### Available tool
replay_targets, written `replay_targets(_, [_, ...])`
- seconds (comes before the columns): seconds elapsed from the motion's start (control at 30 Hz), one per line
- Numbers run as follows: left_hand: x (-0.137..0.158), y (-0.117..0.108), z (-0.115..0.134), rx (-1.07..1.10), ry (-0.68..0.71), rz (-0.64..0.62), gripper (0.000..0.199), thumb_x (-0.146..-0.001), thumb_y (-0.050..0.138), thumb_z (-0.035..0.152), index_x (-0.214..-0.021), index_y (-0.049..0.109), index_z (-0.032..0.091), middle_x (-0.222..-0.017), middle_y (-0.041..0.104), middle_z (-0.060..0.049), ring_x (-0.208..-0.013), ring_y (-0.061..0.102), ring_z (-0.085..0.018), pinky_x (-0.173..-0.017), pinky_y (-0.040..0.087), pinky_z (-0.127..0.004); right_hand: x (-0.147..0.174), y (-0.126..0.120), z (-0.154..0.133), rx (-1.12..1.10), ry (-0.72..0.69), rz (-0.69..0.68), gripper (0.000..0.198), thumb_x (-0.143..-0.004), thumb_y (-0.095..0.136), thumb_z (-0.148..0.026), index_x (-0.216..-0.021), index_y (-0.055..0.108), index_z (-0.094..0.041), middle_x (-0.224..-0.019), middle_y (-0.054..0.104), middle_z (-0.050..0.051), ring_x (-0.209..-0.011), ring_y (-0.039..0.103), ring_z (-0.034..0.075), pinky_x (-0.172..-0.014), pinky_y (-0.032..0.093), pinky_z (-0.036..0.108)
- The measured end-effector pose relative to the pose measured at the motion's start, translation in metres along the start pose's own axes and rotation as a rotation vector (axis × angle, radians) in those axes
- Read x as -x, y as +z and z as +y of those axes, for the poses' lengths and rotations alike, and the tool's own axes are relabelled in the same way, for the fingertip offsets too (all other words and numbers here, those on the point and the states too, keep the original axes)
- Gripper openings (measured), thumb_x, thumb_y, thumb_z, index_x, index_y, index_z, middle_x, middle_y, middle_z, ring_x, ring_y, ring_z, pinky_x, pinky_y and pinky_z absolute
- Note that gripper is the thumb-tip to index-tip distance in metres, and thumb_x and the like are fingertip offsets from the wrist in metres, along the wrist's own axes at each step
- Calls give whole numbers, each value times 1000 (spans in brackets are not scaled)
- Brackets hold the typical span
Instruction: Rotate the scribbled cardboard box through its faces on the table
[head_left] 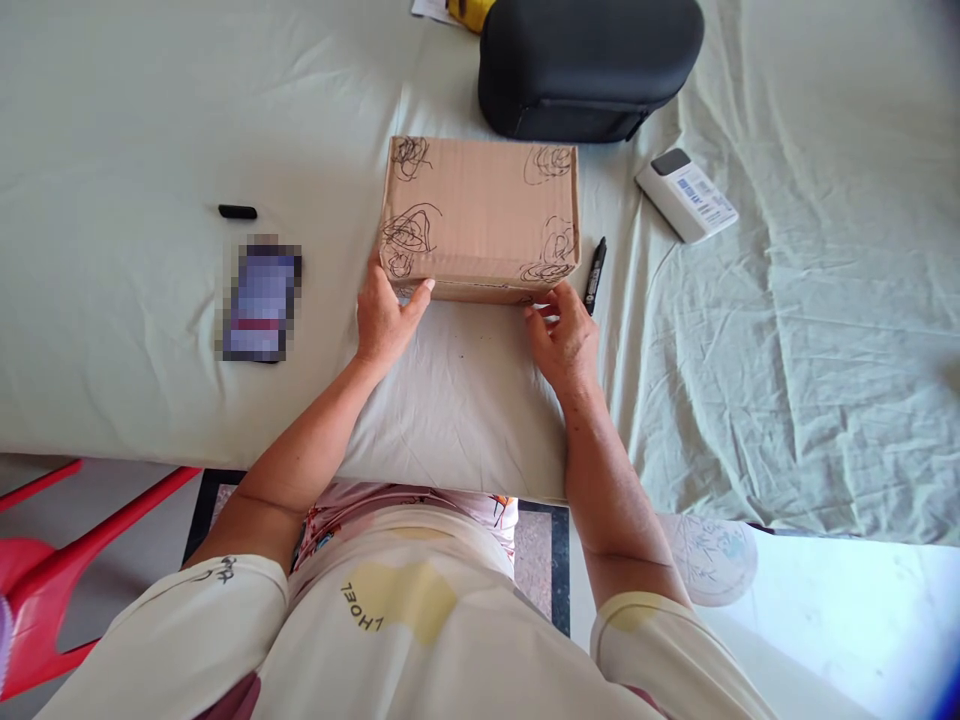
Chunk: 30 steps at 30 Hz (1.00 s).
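Note:
A brown cardboard box (484,205) sits on the cloth-covered table in front of me, with black scribbles at the corners of its top. My left hand (388,312) grips its near left corner, thumb along the front side and fingers hidden behind the left side. At the near right corner, my right hand (564,335) has its curled fingers against the box's front edge. A black marker (595,276) lies just right of the box, close to my right hand. Its likely cap, a small black piece (238,212), lies apart on the left.
A phone (261,303), blurred out, lies left of the box. Behind the box stands a large black case (589,65), with a yellow item (471,12) beside it. A white and grey box (688,196) lies to the right. A red chair (56,600) stands at lower left.

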<state>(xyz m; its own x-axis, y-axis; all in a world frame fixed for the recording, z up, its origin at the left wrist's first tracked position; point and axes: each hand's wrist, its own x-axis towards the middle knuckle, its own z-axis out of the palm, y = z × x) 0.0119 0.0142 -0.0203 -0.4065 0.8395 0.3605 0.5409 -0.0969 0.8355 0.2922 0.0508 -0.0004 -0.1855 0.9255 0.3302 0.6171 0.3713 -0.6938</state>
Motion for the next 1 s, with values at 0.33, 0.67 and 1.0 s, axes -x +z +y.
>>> replay_targets(0.33, [2,-10,32,-4,198,174,64,-99,54,75,-142,49,28,-127,71,-9,-113,74,-24,-100,60,-41,1,-6,-2,-102,-107,248,47,-99,59,-45,-143,58,-28,-104,65,5,-91,64,19,-84,58,40])
replay_targets(0.67, [6,-16,48,53,398,244,61,-104,47,68,-154,38,35,-146,56,-10,-134,59,-27,-103,55,-40,5,-11,-21,-162,-328,530,37,-105,53,-57,-124,68,-29,-107,60,6,-98,65,22,-80,60,40])
replay_targets(1.0, [9,-16,41,-107,310,138,79,-100,56,69,-164,32,29,-171,38,-16,-165,30,-37,-132,34,-58,6,-12,-22,-152,-256,398,42,-106,49,-53,-141,63,-33,-121,64,9,-107,65,23,-80,63,40])
